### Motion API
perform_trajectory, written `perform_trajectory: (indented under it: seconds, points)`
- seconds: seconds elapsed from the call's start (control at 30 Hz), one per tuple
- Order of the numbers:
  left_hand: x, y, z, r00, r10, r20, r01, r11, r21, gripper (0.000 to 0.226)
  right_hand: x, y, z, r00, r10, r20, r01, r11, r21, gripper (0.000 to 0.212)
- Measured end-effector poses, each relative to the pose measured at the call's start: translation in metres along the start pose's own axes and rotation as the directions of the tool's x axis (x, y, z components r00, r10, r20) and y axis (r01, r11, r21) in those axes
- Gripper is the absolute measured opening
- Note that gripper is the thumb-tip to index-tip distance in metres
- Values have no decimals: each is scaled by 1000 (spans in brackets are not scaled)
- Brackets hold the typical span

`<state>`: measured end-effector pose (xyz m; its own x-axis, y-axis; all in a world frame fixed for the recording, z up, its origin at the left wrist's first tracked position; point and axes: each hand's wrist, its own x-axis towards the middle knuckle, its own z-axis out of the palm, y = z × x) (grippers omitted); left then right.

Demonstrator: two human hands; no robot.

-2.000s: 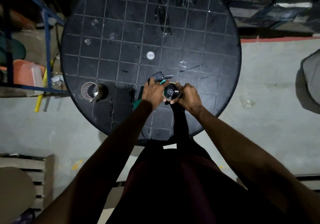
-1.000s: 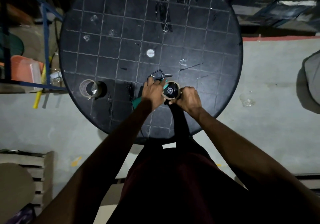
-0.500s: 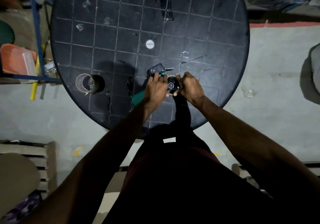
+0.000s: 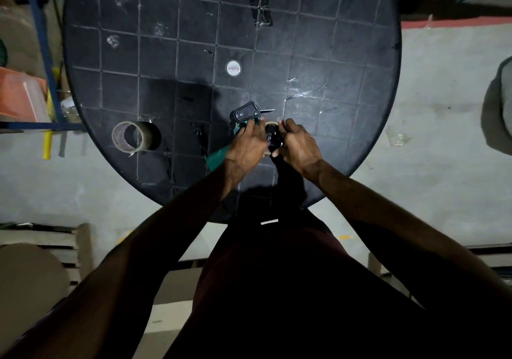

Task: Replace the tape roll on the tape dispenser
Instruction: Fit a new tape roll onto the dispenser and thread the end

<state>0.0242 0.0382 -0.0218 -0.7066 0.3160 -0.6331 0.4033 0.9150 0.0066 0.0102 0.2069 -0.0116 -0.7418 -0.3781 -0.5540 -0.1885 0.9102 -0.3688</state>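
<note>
Left hand grips the tape dispenser; just beside it, right hand fingers curl round its tape roll.

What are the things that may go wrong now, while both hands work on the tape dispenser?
1. The right hand grips the roll core on the dispenser; if it sits crooked on the hub, it may jam.
2. The metal blade end points out close to the fingers, so a slip might cut them.
3. The left hand covers the green handle; in this dim light, alignment is hard to check.
</note>
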Motion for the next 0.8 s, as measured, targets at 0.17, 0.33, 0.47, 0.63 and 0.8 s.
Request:
perform_trajectory:
  seconds: [0.17,0.33,0.47,0.63,0.8]
  points:
    - [4,5,5,1000,3,-17,-2,996,94,83,0,-2,1,1000,-8,-1,8,1000,-25,76]
    - [-4,6,-9,999,42,7,-42,988,148,52,-4,-7,-7,999,-17,-31,16,999,-47,73]
    - [-12,5,-24,1000,-9,-22,7,992,-123,43,-4,-6,-15,998,-50,-47,49,999,-15,80]
    - [-33,5,-30,953,-280,-113,222,904,-366,49,-12,-3,-21,987,-11,-159,31,992,125,80]
    - [-28,9,-24,970,-193,-147,145,948,-284,91,-18,-7,-18,995,47,-84,-39,994,98,80]
